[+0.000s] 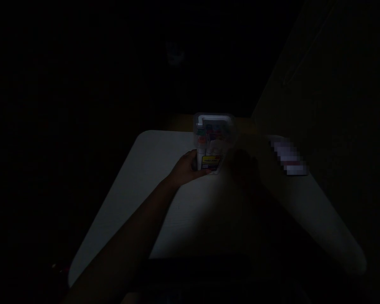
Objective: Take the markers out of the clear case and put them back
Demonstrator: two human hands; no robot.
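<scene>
A clear plastic case (214,141) with a white handle stands upright toward the far side of the white table. Inside it are several white-bodied tubes or markers with coloured caps, green and orange among them. A yellow and black label (211,163) is on its front; its print is too small to read surely. My left hand (186,169) is closed around the case's lower left side, thumb across the front below the label. In deep shadow, my right hand (245,166) is just right of the case; its fingers and any contact with it are too dark to make out.
The white table (117,207) has rounded corners. A phone-like object with a blurred-out screen (289,157) lies near its right edge. A wall (329,105) rises on the right, with a thin cord against it. Surroundings are very dark.
</scene>
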